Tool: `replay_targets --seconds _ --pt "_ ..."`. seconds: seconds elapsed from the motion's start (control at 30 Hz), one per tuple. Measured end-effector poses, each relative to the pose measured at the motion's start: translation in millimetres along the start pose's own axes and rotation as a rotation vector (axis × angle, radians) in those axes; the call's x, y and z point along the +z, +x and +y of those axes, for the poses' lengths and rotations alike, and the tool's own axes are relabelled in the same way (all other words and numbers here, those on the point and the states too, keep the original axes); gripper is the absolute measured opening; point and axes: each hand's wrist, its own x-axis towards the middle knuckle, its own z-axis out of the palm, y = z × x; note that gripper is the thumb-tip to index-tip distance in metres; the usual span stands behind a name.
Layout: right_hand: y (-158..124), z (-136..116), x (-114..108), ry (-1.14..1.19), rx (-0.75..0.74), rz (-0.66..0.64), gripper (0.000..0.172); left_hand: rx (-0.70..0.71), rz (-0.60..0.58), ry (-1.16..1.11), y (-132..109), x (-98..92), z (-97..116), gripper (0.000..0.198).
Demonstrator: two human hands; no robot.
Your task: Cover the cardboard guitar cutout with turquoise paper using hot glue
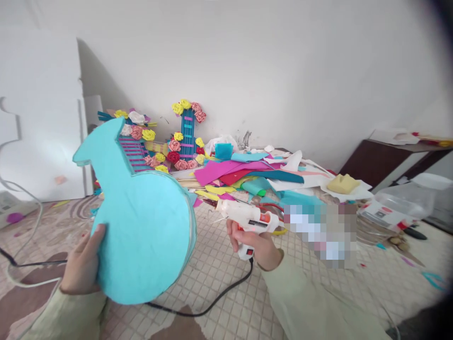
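My left hand grips a turquoise guitar-shaped cutout by its lower left edge, thumb on the front face. The cutout stands upright, with a round body, a narrower neck and a pointed top, and it has some thickness at its right rim. In my right hand is a white hot glue gun, fingers wrapped round its handle. Its dark nozzle points left toward the cutout's rim, apart from it. A black cord runs from the handle down behind the cutout.
Behind lie coloured foam or paper sheets in a heap. Two decorated pieces with paper roses lean at the wall. On the right are a yellow sponge-like block and a clear plastic jug. White boards stand at left.
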Motion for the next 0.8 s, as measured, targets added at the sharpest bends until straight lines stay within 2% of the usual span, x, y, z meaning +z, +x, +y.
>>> replay_targets --seconds 0.13,0.3,0.47,0.63,0.8 --pt "-2 -3 2 -0.046 0.018 -0.036 0.021 -0.052 0.044 0.036 -13 3.4 13 0.038" --pt "-4 -8 6 -0.05 0.06 -0.01 0.02 -0.064 0.046 0.098 -27 9.8 24 0.041" --pt "-4 -11 6 -0.04 0.088 -0.011 0.02 -0.033 0.011 0.066 -17 4.9 16 0.045" --pt "-5 -12 7 -0.061 0.106 -0.009 0.021 0.006 -0.006 0.146 -2 -4.6 6 0.047" --pt "-5 -10 7 -0.063 0.104 0.014 0.02 0.055 0.008 0.096 -4 -3.3 6 0.044"
